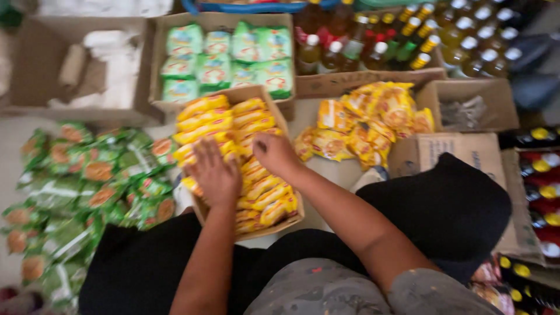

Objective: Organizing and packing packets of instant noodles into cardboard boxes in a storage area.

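Only the head view to go on, so everything here is placed off the cardboard box (242, 169) in the middle, the one packed with yellow packets (221, 119) in rows.

Left hand (214, 175) lies flat on the packets at the box's left side, fingers spread and open, pressing down, not gripping anything. Right hand (274, 153) is over the middle of the box with fingers curled in; it looks like it's pinching a packet, but the frame is blurry and I can't tell for sure.

Around the box: a loose heap of similar yellow packets (373, 119) sits to its right, a box of light green packets (227, 58) is just behind it, and green packets (87, 186) are spread out to its left. Bottles (408, 41) stand behind and to the right.

My take on doing this bit well: keep that left palm holding the row down so the packets don't pop up or slide, and use the right hand to slot each one on edge, same direction as its neighbours. Fill one row tight before moving on, and don't cram, since these wrappers crush easily.
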